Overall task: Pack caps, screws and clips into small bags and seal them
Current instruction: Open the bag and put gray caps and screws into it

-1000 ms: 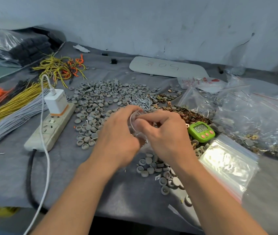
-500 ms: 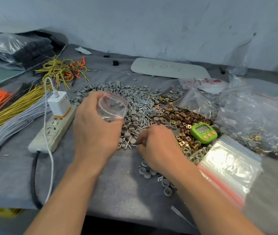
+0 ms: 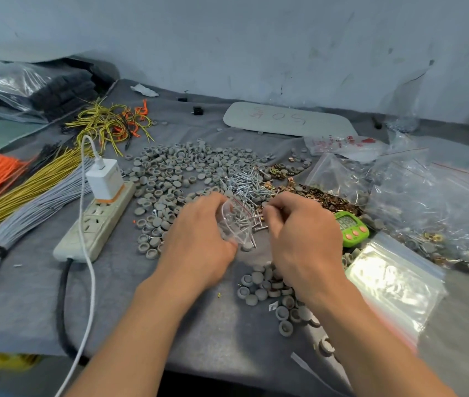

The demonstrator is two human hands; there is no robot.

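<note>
— How far along is the packing?

— Midway, I'd judge. Just left of the left grip point(image 3: 198, 239) and beyond it, a wide spread of loose grey caps point(image 3: 176, 173) lies on the counter point(image 3: 41, 296), so plenty remains unbagged.

— And the left grip itself?

— Its fingers are curled round a small clear bag point(image 3: 234, 222), holding the mouth open toward the other hand. A few parts already show through the plastic; I cannot count them.

— What is between the two?

— The bag's mouth. Just beyond it lies the heap of screws point(image 3: 244, 181).

— The right grip?

— The right grip point(image 3: 304, 239) is closed to a pinch at the bag's mouth, fingertips touching it, apparently on a few screws being fed in. This bag is being filled and is not yet sealed.

— Further right?

— Beyond the right grip is a pile of brass-coloured clips point(image 3: 322, 196), and beside its wrist a green timer point(image 3: 352, 227). Near its forearm lies a flat stack of empty bags point(image 3: 393, 282), so many rounds are left. Well to the right sits a heap of filled bags point(image 3: 442, 210), which I take for finished work.
</note>
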